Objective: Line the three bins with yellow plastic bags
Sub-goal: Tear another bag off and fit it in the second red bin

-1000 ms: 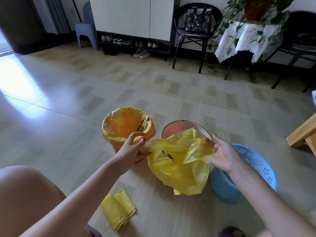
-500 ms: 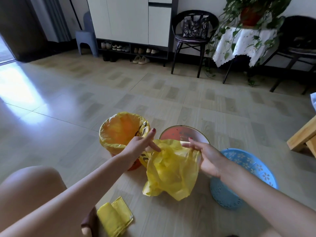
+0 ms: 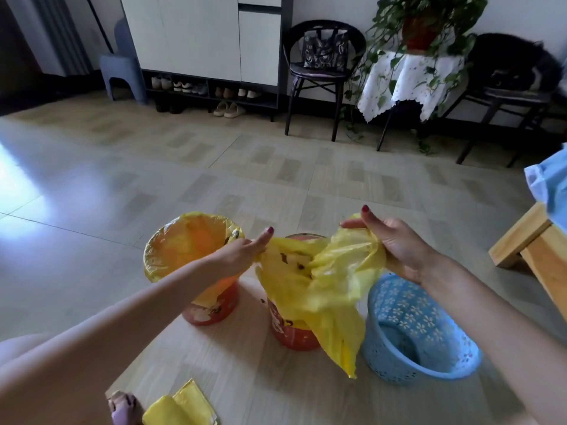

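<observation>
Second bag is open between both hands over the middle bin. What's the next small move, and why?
Probably lower the yellow bag so its tail drops inside the middle red bin; the tail hangs outside, down the bin's front. The left hand and right hand hold its mouth spread above the rim.

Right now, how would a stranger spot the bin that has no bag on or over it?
On the floor before the person stands a row of three bins. It is the blue bin at the right end, below the right hand. Unlike its red neighbours, it is perforated, flower-patterned and bare inside.
</observation>
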